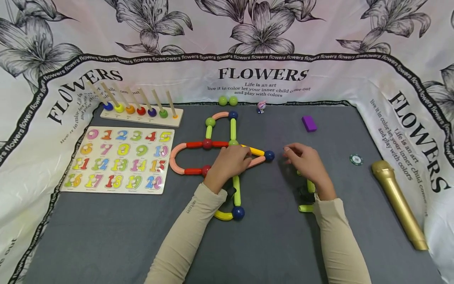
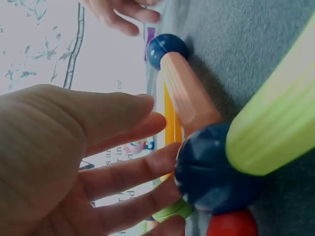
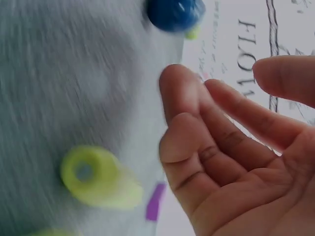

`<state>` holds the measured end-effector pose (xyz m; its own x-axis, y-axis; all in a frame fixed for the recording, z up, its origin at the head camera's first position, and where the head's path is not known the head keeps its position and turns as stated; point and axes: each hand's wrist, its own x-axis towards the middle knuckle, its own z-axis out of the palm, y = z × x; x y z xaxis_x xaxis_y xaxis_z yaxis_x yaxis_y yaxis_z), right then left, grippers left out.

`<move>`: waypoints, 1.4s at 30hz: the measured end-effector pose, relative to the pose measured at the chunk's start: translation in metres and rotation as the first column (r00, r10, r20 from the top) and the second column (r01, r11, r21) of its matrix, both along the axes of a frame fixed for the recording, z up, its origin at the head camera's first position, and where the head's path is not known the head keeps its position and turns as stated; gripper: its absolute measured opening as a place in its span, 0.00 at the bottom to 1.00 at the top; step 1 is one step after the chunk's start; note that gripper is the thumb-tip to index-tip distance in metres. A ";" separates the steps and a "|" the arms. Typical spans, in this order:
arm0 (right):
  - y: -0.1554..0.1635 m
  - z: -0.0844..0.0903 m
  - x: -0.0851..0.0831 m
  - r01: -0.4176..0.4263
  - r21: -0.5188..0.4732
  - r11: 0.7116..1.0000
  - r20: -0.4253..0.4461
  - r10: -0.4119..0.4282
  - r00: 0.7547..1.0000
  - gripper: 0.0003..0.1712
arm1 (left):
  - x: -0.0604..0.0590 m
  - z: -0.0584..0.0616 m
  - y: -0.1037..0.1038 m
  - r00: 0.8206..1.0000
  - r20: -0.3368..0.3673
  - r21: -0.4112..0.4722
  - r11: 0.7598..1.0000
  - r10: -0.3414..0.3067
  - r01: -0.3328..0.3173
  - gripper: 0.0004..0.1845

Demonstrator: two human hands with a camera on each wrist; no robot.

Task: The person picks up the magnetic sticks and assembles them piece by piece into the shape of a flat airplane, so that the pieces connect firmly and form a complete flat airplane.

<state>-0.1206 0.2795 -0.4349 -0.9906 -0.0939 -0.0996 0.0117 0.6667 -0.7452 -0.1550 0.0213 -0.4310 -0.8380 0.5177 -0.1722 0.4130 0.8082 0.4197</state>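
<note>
The person's left hand [image 1: 229,162] rests flat on the middle of the stick-and-ball figure [image 1: 209,144], fingers straight and loosely spread, holding nothing. The figure lies in the centre of the grey mat [image 1: 106,228]. The right hand [image 1: 306,161] hovers just right of the blue ball [image 1: 269,156] at the figure's tip, fingers loosely curled and empty as far as the wrist view shows.

Biggest risk is probably that tip: the peach stick [image 2: 189,93] and yellow stick [image 1: 253,150] only meet at that one ball, so a nudge from either hand could pop the joint or skew the whole shape. The left palm's weight could shove the centre joints sideways too.

A couple of loose green sticks [image 1: 309,197] lie under the right wrist, so the sleeve could drag them. Around the mat there's a number puzzle board [image 1: 118,159], a ring stacker [image 1: 142,114], a purple block [image 1: 309,123], a poker chip [image 1: 356,159] and a gold microphone [image 1: 399,203], none really in the way.
</note>
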 end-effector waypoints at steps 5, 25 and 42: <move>0.025 0.011 0.010 0.053 0.024 0.998 -0.091 -0.050 0.995 0.26 | 0.000 0.002 -0.002 0.997 -0.081 0.066 0.998 -0.017 0.023 0.11; 0.023 0.003 -0.023 0.033 0.112 0.993 0.116 -0.046 0.992 0.19 | 0.006 0.000 0.010 0.991 -0.116 -0.121 0.991 -0.064 0.049 0.14; -0.002 -0.001 -0.036 0.057 0.073 0.996 0.010 -0.058 0.998 0.24 | 0.003 -0.008 0.010 0.994 -0.097 -0.130 0.991 -0.047 0.034 0.15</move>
<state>-0.1570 0.2775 -0.4355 -0.9928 -0.0286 -0.1163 0.0606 0.7171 -0.6943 -0.1519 0.0317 -0.4389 -0.8331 0.5305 -0.1563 0.4811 0.8345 0.2686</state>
